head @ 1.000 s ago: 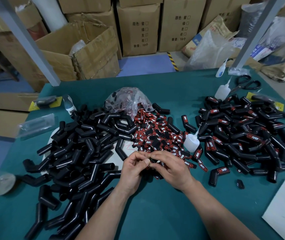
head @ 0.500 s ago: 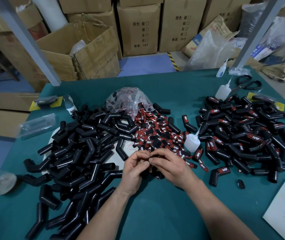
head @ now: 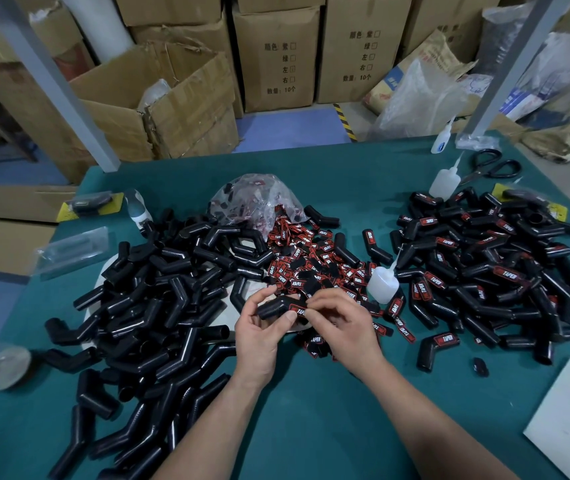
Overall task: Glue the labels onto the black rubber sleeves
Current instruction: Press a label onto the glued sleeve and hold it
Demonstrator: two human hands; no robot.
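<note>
Currently I read the left hand (head: pixel 259 329) curled around 1 bent black sleeve (head: pixel 273 306), held over the green table (head: pixel 311 431) at the near edge of the loose label pile (head: pixel 311 258). The right hand (head: pixel 344 323) pinches 1 red-and-black label (head: pixel 299 311) against that sleeve's right end. A glue bottle (head: pixel 382 285) stands just right of the hands, beside the heap of labelled sleeves (head: pixel 484 265).
</note>
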